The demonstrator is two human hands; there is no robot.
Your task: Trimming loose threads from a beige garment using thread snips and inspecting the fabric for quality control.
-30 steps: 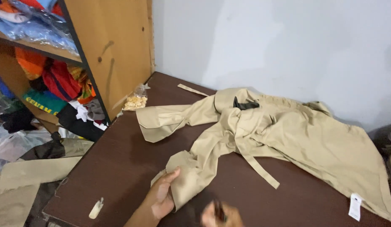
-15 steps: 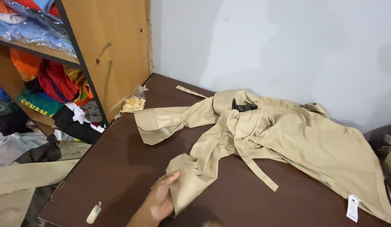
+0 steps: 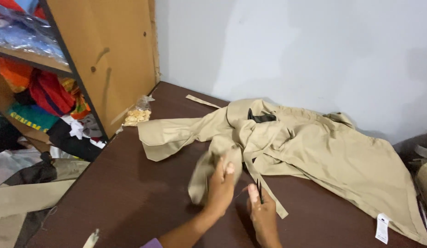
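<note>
A beige coat (image 3: 314, 151) lies spread over the dark brown table (image 3: 131, 193), one sleeve stretched left and a belt strap trailing toward me. My left hand (image 3: 220, 186) grips the end of the nearer sleeve (image 3: 202, 177) and lifts it off the table. Just to its right, my right hand (image 3: 261, 213) holds a small dark tool (image 3: 259, 190), thin and pointing up; its kind is unclear. A white tag (image 3: 382, 228) hangs at the coat's hem on the right.
A wooden shelf unit (image 3: 108, 59) full of folded coloured clothes stands at the left. A small clear bag of pale bits (image 3: 136, 115) lies by its foot. A loose beige strip (image 3: 202, 101) rests near the wall. Beige cloth (image 3: 25, 197) lies on the floor.
My left hand went from resting flat on the sleeve end to gripping it and raising it. My right hand, out of view half a second ago, is back with the dark tool.
</note>
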